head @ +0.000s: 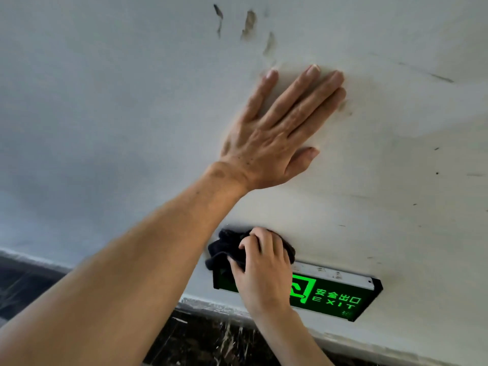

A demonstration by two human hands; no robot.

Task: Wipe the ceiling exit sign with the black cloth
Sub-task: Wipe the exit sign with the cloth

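A green lit exit sign (335,297) with a silver top rail hangs from the white ceiling at lower right. My right hand (264,270) grips a bunched black cloth (224,250) and presses it against the sign's left end, hiding that part of the sign. Higher up, my left hand (280,130) lies flat on the ceiling, fingers spread, holding nothing.
The white ceiling (105,101) carries dark smudges (248,22) above the left hand and thin scuff marks (443,79) to the right. A dark marbled wall (200,342) meets the ceiling along the bottom edge.
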